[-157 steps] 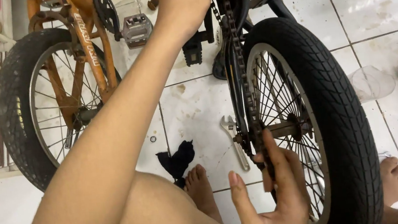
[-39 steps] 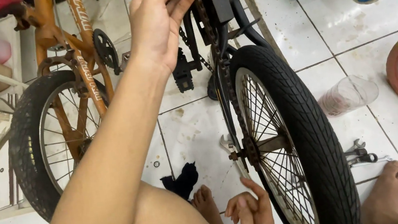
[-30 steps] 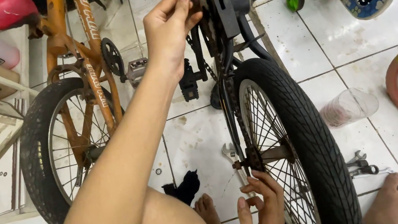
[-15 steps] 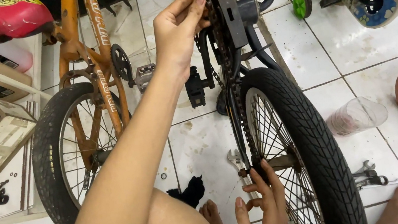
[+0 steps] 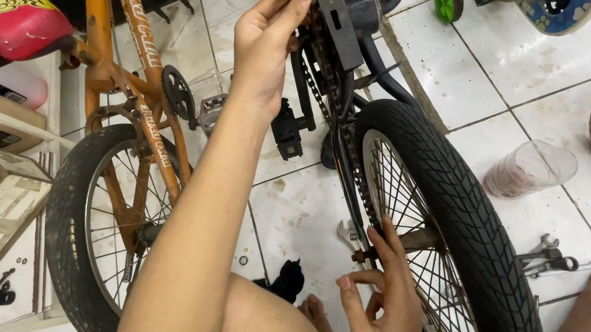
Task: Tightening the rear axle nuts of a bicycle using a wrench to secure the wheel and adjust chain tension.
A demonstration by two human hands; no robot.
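A black bicycle stands in front of me, its rear wheel (image 5: pixel 457 199) close by. My left hand (image 5: pixel 265 42) reaches up to the crank area, its fingertips pinching the bicycle chain (image 5: pixel 316 73) at the chainring. My right hand (image 5: pixel 382 290) is low at the rear hub (image 5: pixel 413 240), fingers closed on the chain's lower end beside the axle. The black pedal (image 5: pixel 285 130) hangs just below my left wrist. My left forearm crosses the middle of the view and hides part of the floor.
An orange bicycle (image 5: pixel 134 133) stands at the left with its wheel (image 5: pixel 86 237). On the tiled floor lie a wrench (image 5: pixel 347 233), more wrenches (image 5: pixel 547 260), a tipped clear plastic cup (image 5: pixel 529 167) and a black rag (image 5: pixel 287 280). A small bike with a green training wheel (image 5: pixel 448 1) is far right.
My right hand has risen from below the wheel to the rear hub and taken hold of the chain there. My left hand has stayed at the chainring while the view tilted.
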